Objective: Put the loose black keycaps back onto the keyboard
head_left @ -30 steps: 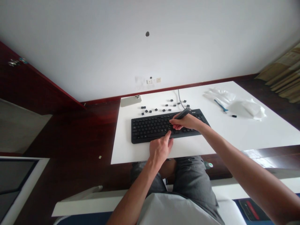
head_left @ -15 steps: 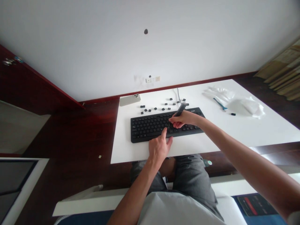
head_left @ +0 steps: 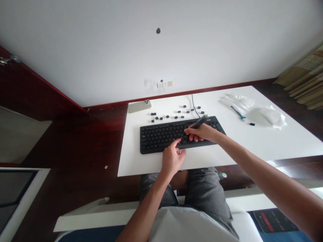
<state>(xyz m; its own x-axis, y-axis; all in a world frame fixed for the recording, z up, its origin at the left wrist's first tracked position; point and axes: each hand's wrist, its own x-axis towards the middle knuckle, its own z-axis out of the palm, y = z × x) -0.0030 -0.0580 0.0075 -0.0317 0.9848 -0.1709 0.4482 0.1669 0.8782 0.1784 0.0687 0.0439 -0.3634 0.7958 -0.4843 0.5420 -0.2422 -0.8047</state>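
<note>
A black keyboard lies on the white table in front of me. My right hand is closed around the dark handle of a slim keycap puller, held like a pen. Its handle leans up to the right, and a thin wire loop seems to show at its lower end over the keys. My left hand holds nothing; its index finger reaches onto the keyboard's lower rows, close to the puller's tip, with the thumb apart. Several loose black keycaps lie behind the keyboard. The keys under my right hand are hidden.
A phone lies at the table's back left corner. On the right are a blue tool, a small black piece and crumpled clear plastic bags. The keyboard cable runs off the back edge of the table.
My right hand has shifted slightly right, and the puller's handle leans lower to the right. My left index finger has bent a little and remains at the keys.
</note>
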